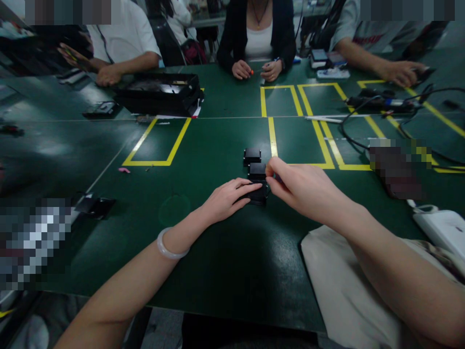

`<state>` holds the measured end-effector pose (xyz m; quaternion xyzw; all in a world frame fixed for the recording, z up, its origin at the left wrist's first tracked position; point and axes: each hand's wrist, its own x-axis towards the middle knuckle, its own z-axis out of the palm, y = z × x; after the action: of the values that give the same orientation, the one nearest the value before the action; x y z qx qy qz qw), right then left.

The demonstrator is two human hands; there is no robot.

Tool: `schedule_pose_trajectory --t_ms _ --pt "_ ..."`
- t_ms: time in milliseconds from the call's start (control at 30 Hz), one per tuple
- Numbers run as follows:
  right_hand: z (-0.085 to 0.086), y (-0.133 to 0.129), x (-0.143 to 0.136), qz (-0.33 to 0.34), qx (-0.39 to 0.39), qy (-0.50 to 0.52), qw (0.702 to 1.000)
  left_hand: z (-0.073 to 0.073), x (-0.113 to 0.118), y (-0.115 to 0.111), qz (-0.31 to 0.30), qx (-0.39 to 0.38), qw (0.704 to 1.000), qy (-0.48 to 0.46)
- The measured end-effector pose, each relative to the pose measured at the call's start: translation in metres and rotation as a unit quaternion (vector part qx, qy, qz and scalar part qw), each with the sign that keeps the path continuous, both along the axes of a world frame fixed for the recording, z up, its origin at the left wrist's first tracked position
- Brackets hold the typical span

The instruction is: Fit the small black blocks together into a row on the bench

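Observation:
Three small black box-like parts stand in a column on the green table: a far one [252, 155], a middle one [257, 170] and a near one [258, 196]. My left hand [229, 198] lies with its fingers stretched over the near part, touching its top. Thumb and forefinger of my right hand [290, 183] are pinched together at the right side of the middle and near parts. Whatever is between those fingertips is too small or hidden to make out. Small pale bits show at the corners of the far part.
Yellow tape [148, 163] marks rectangles on the table. A long black box [160, 94] stands at the far left. Cables [343, 128] and a white device [441, 228] lie right, by a beige cloth [327, 276]. Several people sit opposite, their hands over the table.

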<state>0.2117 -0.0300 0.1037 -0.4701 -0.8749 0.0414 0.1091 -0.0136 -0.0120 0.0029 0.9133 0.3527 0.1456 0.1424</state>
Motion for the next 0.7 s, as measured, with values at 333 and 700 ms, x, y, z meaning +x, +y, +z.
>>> schedule_pose_trajectory --t_ms 333,700 --pt "-0.0006 0.0010 -0.0001 -0.011 0.008 -0.013 1.000 -0.0003 0.0000 -0.0003 0.001 -0.002 1.000 -0.003" --pt "0.0009 0.0007 0.0008 -0.008 -0.001 -0.025 1.000 -0.0009 0.0004 -0.0006 0.000 0.001 1.000 0.000"
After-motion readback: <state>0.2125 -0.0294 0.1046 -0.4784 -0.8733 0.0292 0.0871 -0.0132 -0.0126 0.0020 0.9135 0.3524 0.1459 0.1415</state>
